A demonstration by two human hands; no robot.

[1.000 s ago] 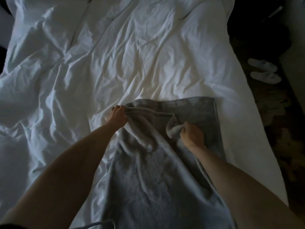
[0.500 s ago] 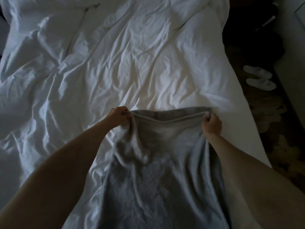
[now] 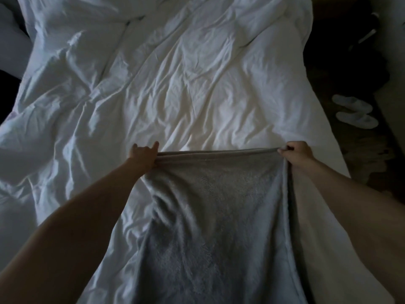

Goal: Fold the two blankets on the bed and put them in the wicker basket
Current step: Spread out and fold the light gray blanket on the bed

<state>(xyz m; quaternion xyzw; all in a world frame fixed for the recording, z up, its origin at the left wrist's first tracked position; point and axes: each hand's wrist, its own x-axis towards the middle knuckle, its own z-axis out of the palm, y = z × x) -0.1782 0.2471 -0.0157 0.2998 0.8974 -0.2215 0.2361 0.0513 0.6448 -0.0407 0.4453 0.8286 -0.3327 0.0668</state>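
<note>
A grey fleece blanket (image 3: 219, 216) lies lengthwise on the bed, running from the near edge up to the middle. My left hand (image 3: 143, 155) grips its far left corner and my right hand (image 3: 295, 153) grips its far right corner. The far edge is stretched straight between the two hands, with layers stacked along it. The blanket's surface shows soft creases on the left side. No second blanket and no wicker basket are in view.
A crumpled white duvet (image 3: 175, 84) covers the bed beyond and left of the blanket. The bed's right edge (image 3: 328, 139) borders a dark floor with a pair of white slippers (image 3: 355, 110). Dark objects sit at the far right.
My right hand has moved from the blanket's middle out to the far right corner. The bunched far edge has been pulled flat and straight between both hands.
</note>
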